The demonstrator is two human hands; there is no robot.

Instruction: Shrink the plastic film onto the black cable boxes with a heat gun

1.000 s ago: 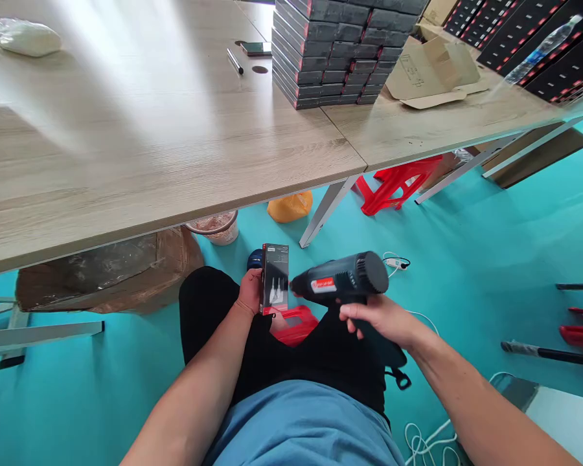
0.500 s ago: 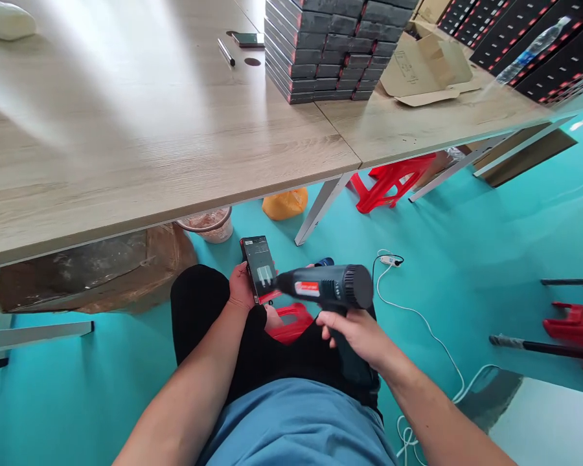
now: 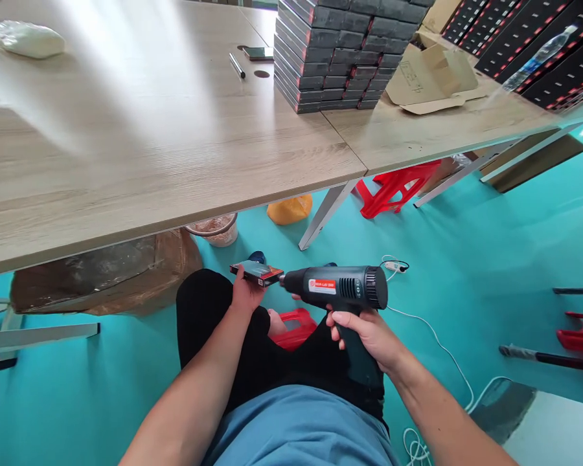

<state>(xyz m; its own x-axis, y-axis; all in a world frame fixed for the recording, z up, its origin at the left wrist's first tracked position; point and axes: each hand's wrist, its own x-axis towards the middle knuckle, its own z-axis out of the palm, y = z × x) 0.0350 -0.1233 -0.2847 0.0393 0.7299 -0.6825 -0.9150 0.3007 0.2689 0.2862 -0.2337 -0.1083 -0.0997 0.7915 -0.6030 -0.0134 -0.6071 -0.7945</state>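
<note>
My left hand (image 3: 247, 290) is closed on a flat, dark box (image 3: 256, 272) with red at one end, held low over my left thigh. The box lies nearly level, with its narrow end turned to the right. In my right hand (image 3: 362, 329) is a dark heat gun (image 3: 340, 286) with a red and white label, gripped round its handle. Its nozzle points left and sits close to the box's red end; whether they touch I cannot tell.
Above my knees runs the wooden table (image 3: 175, 155) edge. On it stand a tall stack of dark boxes (image 3: 340, 58), an opened carton (image 3: 430, 74) and a pen (image 3: 237, 66). A waste bin (image 3: 222, 234) and a yellow bag (image 3: 290, 209) are underneath. A white cable (image 3: 432, 327) crosses the floor at right.
My left hand has turned the box from showing its broad face to lying nearly flat, end toward the nozzle. The heat gun has shifted slightly right in view.
</note>
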